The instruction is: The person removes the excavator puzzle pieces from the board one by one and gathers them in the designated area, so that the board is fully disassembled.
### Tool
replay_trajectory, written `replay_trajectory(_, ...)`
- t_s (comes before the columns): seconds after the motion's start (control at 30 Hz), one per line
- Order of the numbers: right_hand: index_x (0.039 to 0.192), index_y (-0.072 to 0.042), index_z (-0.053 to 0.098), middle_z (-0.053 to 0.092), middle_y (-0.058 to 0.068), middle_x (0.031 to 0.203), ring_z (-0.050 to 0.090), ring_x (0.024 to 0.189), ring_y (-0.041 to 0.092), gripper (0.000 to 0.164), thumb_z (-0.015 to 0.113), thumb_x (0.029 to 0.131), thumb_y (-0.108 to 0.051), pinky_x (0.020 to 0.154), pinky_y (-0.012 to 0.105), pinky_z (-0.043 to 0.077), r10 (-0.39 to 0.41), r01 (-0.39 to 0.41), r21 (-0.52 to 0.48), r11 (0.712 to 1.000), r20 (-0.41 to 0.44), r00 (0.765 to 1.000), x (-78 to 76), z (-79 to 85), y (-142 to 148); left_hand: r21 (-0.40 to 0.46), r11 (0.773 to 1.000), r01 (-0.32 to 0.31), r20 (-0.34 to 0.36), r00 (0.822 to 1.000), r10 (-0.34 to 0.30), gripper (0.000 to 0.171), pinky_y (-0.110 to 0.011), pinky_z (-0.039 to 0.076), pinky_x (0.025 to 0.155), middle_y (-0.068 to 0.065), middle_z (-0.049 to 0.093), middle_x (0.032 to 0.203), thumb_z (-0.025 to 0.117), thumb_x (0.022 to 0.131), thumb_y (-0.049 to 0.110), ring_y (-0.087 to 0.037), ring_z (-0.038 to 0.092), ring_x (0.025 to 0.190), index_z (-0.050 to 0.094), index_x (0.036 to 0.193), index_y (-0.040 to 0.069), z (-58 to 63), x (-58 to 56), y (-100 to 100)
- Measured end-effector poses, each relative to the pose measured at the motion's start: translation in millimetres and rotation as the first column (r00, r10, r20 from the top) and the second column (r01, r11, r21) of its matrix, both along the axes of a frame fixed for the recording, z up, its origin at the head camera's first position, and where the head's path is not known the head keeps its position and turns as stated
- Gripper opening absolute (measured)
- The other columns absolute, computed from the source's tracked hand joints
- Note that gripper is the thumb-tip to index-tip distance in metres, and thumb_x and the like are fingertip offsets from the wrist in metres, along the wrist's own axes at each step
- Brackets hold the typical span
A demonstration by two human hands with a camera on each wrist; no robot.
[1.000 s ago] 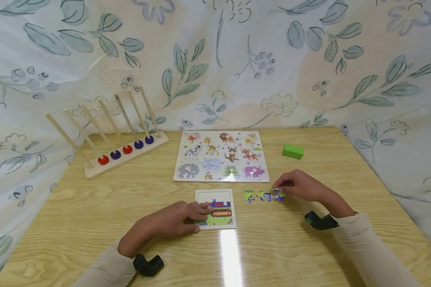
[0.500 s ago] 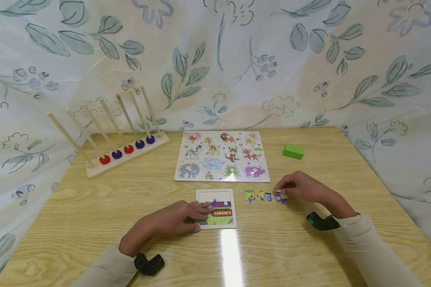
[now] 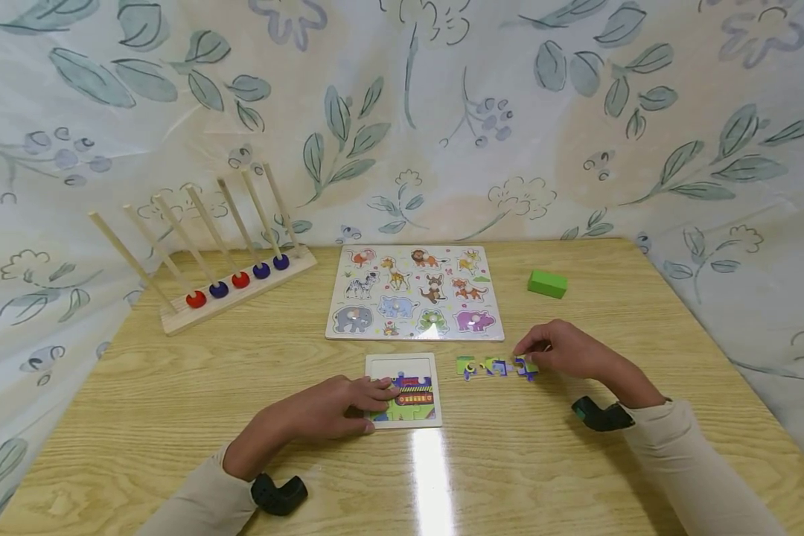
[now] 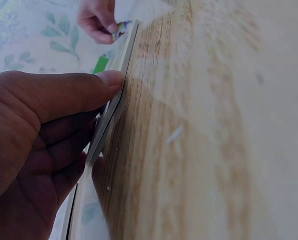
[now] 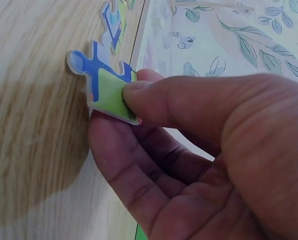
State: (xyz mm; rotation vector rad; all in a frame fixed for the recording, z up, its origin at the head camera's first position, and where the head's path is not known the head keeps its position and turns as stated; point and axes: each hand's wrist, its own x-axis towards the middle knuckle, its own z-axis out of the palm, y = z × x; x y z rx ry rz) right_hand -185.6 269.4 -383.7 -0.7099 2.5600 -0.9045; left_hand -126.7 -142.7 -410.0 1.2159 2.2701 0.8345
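Observation:
My left hand (image 3: 331, 407) rests on the left side of a small square jigsaw puzzle (image 3: 414, 396), fingers laid over its pieces. In the left wrist view the thumb touches the edge of its tray (image 4: 109, 117). The puzzle's lower part is filled with a vehicle picture; the upper part of the white tray is bare. To the right, my right hand (image 3: 566, 351) pinches a green and blue puzzle piece (image 5: 109, 87) between thumb and fingers, tilted up from the table in the right wrist view. Two loose puzzle pieces (image 3: 467, 366) lie to its left.
Behind the jigsaw lies a wooden animal peg puzzle (image 3: 415, 292). A green block (image 3: 547, 284) sits at the back right. At the back left stands a wooden peg rack (image 3: 241, 294) with tall rods and red and blue beads. A floral cloth (image 3: 442, 149) hangs behind the table.
The right hand has shifted slightly to the right with the puzzle piece, widening the gap from the two loose ones. The left hand stays on the jigsaw.

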Motion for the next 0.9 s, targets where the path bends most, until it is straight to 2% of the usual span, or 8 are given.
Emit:
replay_trajectory(0.23,0.098,-0.002,0.073,0.069,0.002,0.095,0.058,0.083,0.014,0.014,0.063,0.089,0.004,0.068,0.027,0.050,0.009,-0.008,0.010,1.000,-0.025,1.000,-1.6,-2.2,2.6,-0.003,1.000,0.000,0.007,1.000,0.000,0.042,-0.042,0.026,0.113,-0.001,0.041,0.149,0.062,0.096,0.011,-0.020,0.030,0.140,0.054,0.137,0.005,-0.8,-0.5,-0.2)
replay_trajectory(0.43,0.098,-0.001,0.073,0.069,0.003,0.095,0.060,0.084,0.016,0.011,0.065,0.090,0.001,0.069,0.028,0.052,0.022,-0.021,0.018,1.000,-0.047,0.999,-0.9,2.7,-0.4,-0.002,1.000,-0.003,0.014,1.000,0.003,0.042,-0.043,0.027,0.112,0.000,0.042,0.149,0.062,0.096,0.012,-0.020,0.030,0.140,0.055,0.137,0.006,-1.4,-0.7,-0.2)
replay_trajectory(0.63,0.098,-0.002,0.073,0.069,0.002,0.096,0.058,0.084,0.015,0.012,0.065,0.090,0.002,0.068,0.028,0.051,0.020,-0.019,0.032,0.999,-0.036,0.999,-3.9,3.0,0.6,-0.027,1.000,-0.013,0.012,1.000,0.014,0.042,-0.042,0.027,0.113,0.000,0.041,0.149,0.062,0.096,0.013,-0.020,0.031,0.140,0.055,0.137,0.006,0.6,0.3,0.4)
replay_trajectory(0.9,0.097,-0.003,0.073,0.069,0.002,0.096,0.058,0.086,0.017,0.014,0.063,0.089,0.004,0.070,0.031,0.050,0.015,-0.013,0.048,0.999,-0.033,0.999,-6.6,3.2,0.9,0.013,1.000,0.017,-0.015,1.000,-0.017,0.043,-0.043,0.026,0.112,-0.006,0.041,0.149,0.062,0.096,0.010,-0.023,0.031,0.140,0.053,0.138,0.003,1.9,0.1,0.0)
